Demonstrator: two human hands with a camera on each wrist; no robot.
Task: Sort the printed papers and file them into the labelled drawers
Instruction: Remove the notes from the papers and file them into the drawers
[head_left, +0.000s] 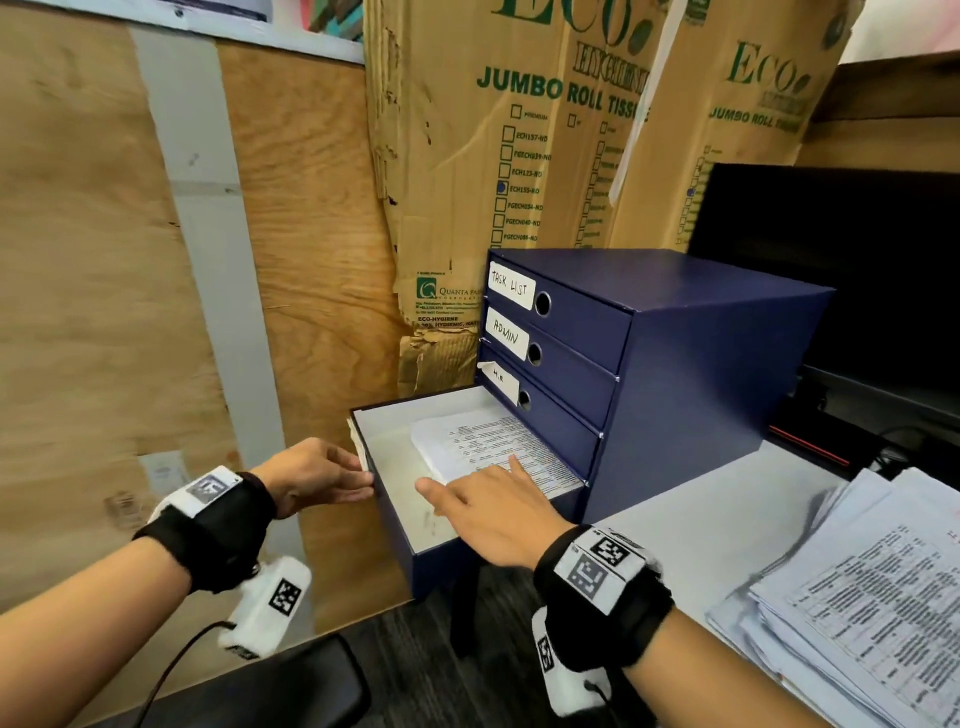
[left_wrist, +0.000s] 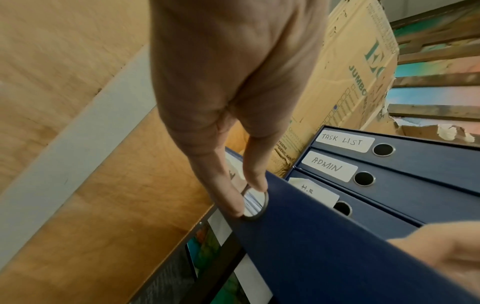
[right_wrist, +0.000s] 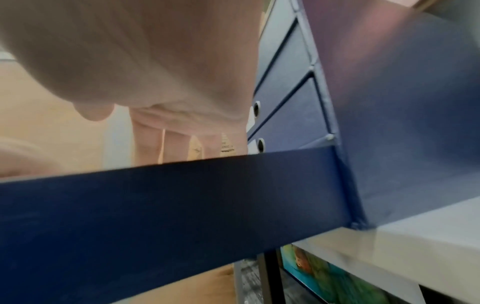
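We have the bottom drawer (head_left: 400, 525) pulled far out of the blue cabinet (head_left: 691, 364), past the edge of the desk (head_left: 717, 525). Our left hand (head_left: 317, 478) pinches the drawer front at its ring pull (left_wrist: 255, 205), finger and thumb either side of the hole. Our right hand (head_left: 493, 512) lies flat with straight fingers on the papers (head_left: 493, 447) in the drawer, gripping nothing. The three drawers above, marked "TASK LIST" (head_left: 511, 286), "ADMIN" (head_left: 506, 332) and "H.R" (head_left: 501, 382), are closed. The unsorted stack (head_left: 862, 597) waits on the desk to our right.

The main risk, as we judge it, is the drawer itself: it hangs well out with little support, so pressing down with the right hand could tip it or pull it free. If we push it shut while the sheets lie skewed, a corner could catch under the drawer above and crease. This drawer's own label is not readable from here, so we cannot confirm the sheets match it.
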